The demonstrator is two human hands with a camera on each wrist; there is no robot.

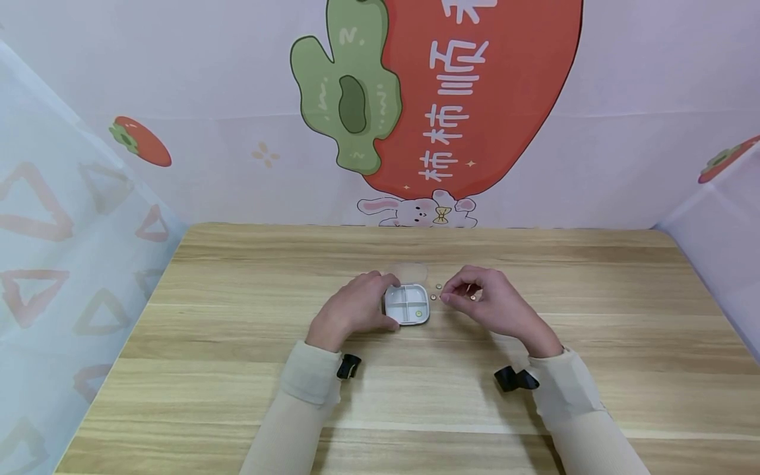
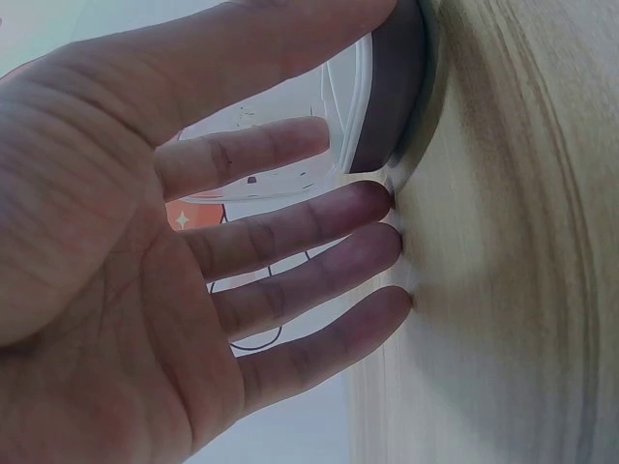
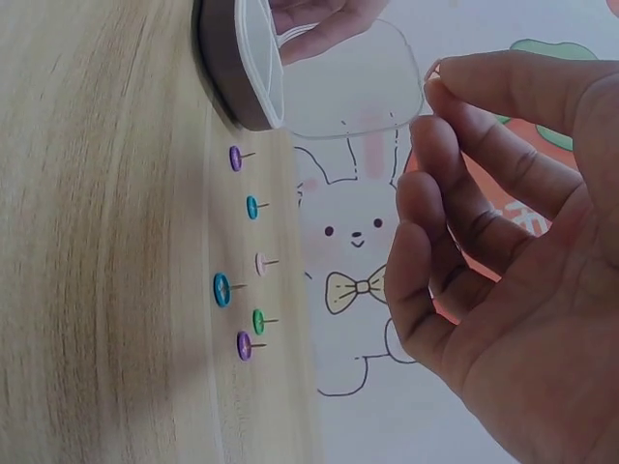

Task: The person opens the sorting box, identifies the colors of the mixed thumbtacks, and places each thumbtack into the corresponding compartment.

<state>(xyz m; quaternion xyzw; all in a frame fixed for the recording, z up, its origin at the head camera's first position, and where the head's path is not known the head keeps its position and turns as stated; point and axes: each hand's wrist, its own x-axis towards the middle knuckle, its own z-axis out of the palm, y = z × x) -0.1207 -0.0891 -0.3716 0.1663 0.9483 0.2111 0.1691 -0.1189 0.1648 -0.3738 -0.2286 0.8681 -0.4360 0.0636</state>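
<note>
A small white box [image 1: 406,323] with four compartments sits on the table, its clear lid [image 1: 411,271] raised at the back. One yellowish thumbtack [image 1: 418,313] lies in its near right compartment. My left hand [image 1: 359,305] holds the box from the left, thumb at the near side and index finger at the far side; the other fingertips touch the table. Right of the box, my right hand [image 1: 491,302] pinches a small thumbtack [image 3: 431,72] between thumb and index finger, mostly hidden by the fingertips. Beneath it, several thumbtacks stand points up, including a purple tack [image 3: 235,158] and a green tack [image 3: 258,322].
The wood-grain table [image 1: 225,330] ends at a printed cloth backdrop [image 1: 237,165] behind the box. Another printed cloth [image 1: 77,251] hangs along the left side. Black wrist-worn pieces [image 1: 348,367] show at both cuffs.
</note>
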